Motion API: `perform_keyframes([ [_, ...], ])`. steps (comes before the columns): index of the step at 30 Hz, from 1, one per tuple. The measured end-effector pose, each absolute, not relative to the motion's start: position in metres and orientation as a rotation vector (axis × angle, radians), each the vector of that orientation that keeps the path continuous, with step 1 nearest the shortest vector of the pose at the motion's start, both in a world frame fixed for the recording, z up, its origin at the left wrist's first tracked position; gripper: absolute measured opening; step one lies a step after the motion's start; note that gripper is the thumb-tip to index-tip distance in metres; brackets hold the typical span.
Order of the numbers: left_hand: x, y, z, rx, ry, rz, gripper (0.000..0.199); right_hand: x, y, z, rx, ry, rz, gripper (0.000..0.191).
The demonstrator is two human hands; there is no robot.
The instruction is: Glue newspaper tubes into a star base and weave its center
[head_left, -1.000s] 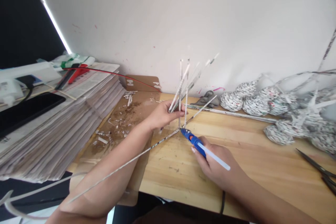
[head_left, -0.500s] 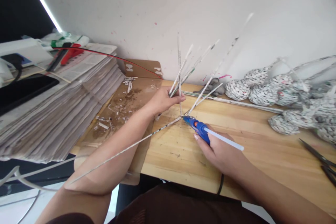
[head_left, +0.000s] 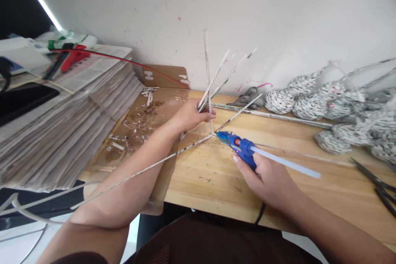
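My left hand [head_left: 196, 114] is closed around several thin rolled-paper sticks [head_left: 221, 84], which fan upward from it. Their lower ends meet in a joint just below my fingers. A long paper stick [head_left: 161, 159] runs from that joint down to the left across my forearm, and a shorter one [head_left: 239, 112] slants up to the right. My right hand [head_left: 266, 177] grips a blue glue gun [head_left: 236, 146], its nozzle at or beside the joint. A translucent glue stick [head_left: 287, 163] sticks out of the gun's back.
Tied newspapers [head_left: 105, 107] are stacked at left, with a phone [head_left: 27, 101] and red-handled tool [head_left: 74, 57] on top. Paper scraps litter the cardboard [head_left: 145, 119]. Woven paper pieces [head_left: 309, 103] and black scissors [head_left: 375, 181] lie at right on the wooden table [head_left: 198, 185].
One long stick that pointed up to the right has swung down, now lying blurred behind the glue gun toward the right. The view has shifted slightly. Both hands keep their holds.
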State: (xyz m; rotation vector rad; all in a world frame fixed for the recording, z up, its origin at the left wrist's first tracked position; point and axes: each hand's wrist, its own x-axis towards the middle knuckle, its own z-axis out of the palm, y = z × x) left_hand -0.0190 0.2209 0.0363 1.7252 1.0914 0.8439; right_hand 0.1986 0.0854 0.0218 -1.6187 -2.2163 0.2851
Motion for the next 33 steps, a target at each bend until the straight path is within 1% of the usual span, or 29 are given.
perform_keyframes([
  [3, -0.019, 0.220, 0.037, 1.721, 1.076, 0.846, 0.020, 0.199, 0.087, 0.021, -1.610, -2.193, 0.266, 0.024],
  [12, -0.016, 0.218, 0.038, 1.713, 1.032, 0.867, 0.019, 0.197, 0.100, 0.015, -1.630, -2.229, 0.382, 0.028],
  [18, -0.015, 0.217, 0.035, 1.757, 0.955, 0.860, 0.018, 0.200, 0.100, 0.018, -1.677, -2.160, 0.529, 0.031],
  [25, -0.014, 0.217, 0.035, 1.771, 1.007, 0.868, 0.015, 0.197, 0.101, 0.015, -1.597, -2.162, 0.505, 0.032],
  [33, -0.015, 0.217, 0.034, 1.783, 0.994, 0.868, 0.014, 0.203, 0.106, 0.013, -1.734, -1.975, 0.731, 0.033],
])
